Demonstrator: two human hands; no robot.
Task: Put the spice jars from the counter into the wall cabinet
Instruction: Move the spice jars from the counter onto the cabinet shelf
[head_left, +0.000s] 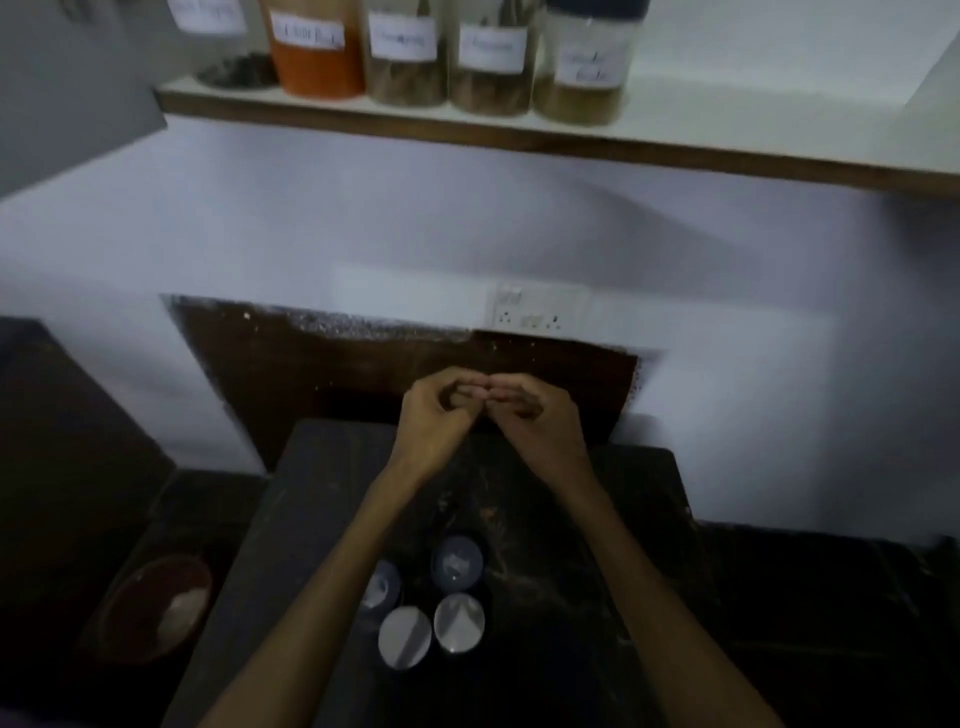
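Both hands sit mid-frame over the dark tabletop (597, 519), fingertips meeting; the left hand (434, 415) and right hand (535, 415) have their fingers curled, and each grip seems to hold nothing, though the dim light leaves that unsure. Four jars (457, 564) stand lower centre, between the forearms, untouched. Five labelled jars (317, 52) line the shelf (571, 137) at the top. This looks like a pause between trips; next, a hand must drop back to a lid.

Five jars (410, 52) stand in a row on the shelf (571, 137); below, four jars (431, 608) cluster on the counter (311, 493), a bowl (156, 605) to their left.
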